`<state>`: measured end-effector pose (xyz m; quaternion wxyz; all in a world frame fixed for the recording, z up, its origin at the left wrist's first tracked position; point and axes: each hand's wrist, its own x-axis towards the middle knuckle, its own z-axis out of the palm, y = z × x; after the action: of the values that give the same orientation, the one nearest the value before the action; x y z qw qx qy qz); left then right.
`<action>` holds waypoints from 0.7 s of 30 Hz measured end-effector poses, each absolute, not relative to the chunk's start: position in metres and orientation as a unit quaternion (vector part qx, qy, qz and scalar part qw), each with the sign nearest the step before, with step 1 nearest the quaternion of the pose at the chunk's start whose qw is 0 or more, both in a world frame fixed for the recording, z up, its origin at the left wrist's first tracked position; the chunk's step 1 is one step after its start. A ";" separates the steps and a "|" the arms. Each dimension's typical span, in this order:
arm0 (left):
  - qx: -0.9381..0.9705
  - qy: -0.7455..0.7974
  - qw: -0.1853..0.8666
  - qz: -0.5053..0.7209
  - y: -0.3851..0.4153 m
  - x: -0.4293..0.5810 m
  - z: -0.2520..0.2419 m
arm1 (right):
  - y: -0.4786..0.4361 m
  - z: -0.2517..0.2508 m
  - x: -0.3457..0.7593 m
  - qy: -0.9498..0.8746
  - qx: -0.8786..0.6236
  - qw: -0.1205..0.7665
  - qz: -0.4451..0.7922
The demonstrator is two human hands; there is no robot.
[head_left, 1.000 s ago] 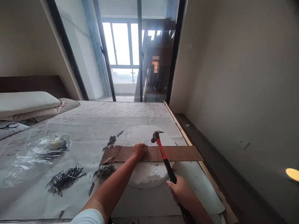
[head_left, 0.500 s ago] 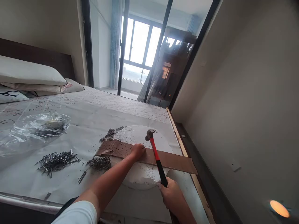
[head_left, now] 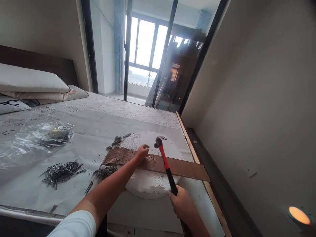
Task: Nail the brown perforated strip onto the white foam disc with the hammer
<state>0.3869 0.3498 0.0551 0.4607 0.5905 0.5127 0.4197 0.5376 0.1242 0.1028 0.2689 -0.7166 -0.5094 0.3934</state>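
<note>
Drawing the left hand (head_left: 142,153) a little up the frame, away from its place of half a second ago on the brown board (head_left: 187,168), and so uncovering a small dotted part near the middle of the frame. Keeping the left fingers narrow, but not being able to tell if pinching something thin between them. Holding the hammer (head_left: 165,160) firmly by its black grip in the right hand (head_left: 182,200), lower centre, and leaving it in almost the same pose as before, with head beyond the upper edge of the board. Judging from this, probably pausing between strokes, not hitting. Seeing the board lying across a white round slab (head_left: 148,186), reaching toward the wooden strip (head_left: 190,144) at right. At lower left, noticing a heap of nails (head_left: 63,172), a few loose nails (head_left: 89,187) nearer to the forearm, and above, a clear plastic bag (head_left: 41,135). Finding grey crumbs (head_left: 105,171) beside the left end of the board, and pillows (head_left: 32,79) at far left. Losing sight of some of the board behind the left forearm and the hammer handle.
</note>
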 end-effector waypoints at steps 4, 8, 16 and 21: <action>0.555 0.485 0.464 0.493 0.347 0.376 0.079 | 0.127 0.092 0.533 -0.468 -0.744 0.240 0.413; 0.601 0.483 0.386 0.506 0.338 0.335 0.109 | 0.122 0.086 0.536 -0.457 -0.717 0.295 0.437; 0.659 0.677 0.106 0.310 0.258 0.172 0.071 | 0.099 0.072 0.549 -0.342 -0.554 0.406 0.641; 0.648 0.752 0.112 0.050 0.212 0.111 0.013 | 0.101 0.060 0.560 -0.327 -0.518 0.392 0.686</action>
<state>0.1105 0.2120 0.0134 0.1115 0.6476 0.7521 0.0503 0.5603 0.1011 0.0605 0.3920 -0.5182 -0.3274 0.6860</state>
